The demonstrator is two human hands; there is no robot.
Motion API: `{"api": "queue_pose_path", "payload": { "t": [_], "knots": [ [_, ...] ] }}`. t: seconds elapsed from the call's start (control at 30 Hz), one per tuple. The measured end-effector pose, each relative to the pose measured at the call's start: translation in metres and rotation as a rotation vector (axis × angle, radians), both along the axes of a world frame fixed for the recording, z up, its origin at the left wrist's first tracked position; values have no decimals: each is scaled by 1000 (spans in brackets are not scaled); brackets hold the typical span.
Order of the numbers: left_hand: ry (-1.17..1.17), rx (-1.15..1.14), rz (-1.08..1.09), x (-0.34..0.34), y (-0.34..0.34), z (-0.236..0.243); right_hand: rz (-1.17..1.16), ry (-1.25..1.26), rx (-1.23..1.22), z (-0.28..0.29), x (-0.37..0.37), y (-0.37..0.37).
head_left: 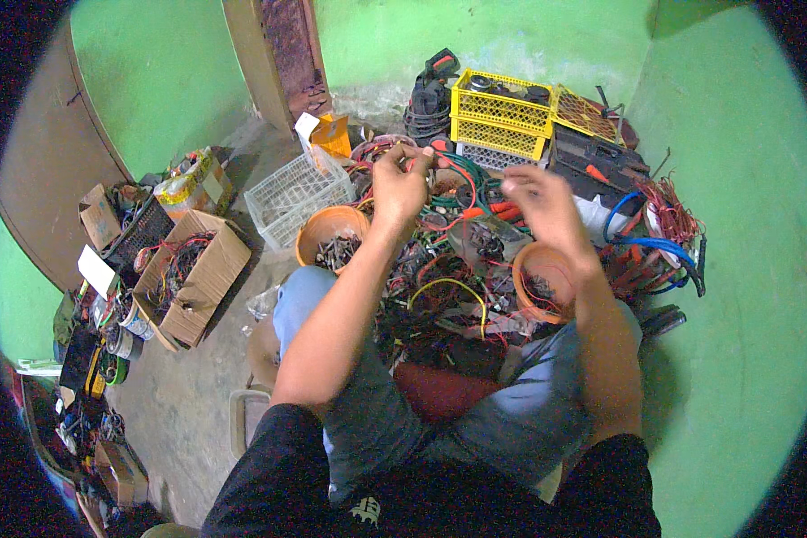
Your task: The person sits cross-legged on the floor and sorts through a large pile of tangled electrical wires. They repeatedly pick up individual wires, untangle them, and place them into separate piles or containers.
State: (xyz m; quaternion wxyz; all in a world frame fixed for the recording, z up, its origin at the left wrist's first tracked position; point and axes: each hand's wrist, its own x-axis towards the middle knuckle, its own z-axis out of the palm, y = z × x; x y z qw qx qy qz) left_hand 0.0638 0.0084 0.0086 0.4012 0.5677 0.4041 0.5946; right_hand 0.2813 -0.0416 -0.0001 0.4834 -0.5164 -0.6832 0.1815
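Note:
My left hand is raised above the pile of wires and parts, fingers pinched together. A bit of red shows by its fingertips, but I cannot make out what it grips. To its right, my right hand hangs over the pile at about the same height, fingers bent and smeared by motion, so any small thing in it is hidden. Under the hands lie red and dark wires, a green cable and a yellow cable loop. An orange bowl of small dark pieces sits beside my left forearm; another orange bowl is beside my right forearm.
Yellow plastic crates stand at the back wall, with a clear plastic basket left of the pile. A cardboard box of wires sits on the floor at left. Blue cables and copper-red wires lie along the right wall.

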Motion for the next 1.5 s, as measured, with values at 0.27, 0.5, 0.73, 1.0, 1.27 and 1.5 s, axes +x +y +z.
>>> {"api": "queue_pose_path", "payload": {
  "t": [0.27,0.5,0.73,1.0,1.27,1.5],
  "knots": [
    [-182,-80,-257,1,0,-3,243,106,-168,6,-30,-4],
    [-69,-116,-440,-11,-13,11,72,151,-117,25,-27,-16],
    [22,-95,-568,-13,-22,24,-93,149,17,18,-22,-7],
    [315,203,-303,-16,-13,12,-37,-24,295,13,-34,-11],
    [595,394,-225,-15,-11,5,-131,-182,527,19,-38,-16],
    [433,385,-174,-11,-23,16,-136,-3,363,4,-37,0]
  ]
}}
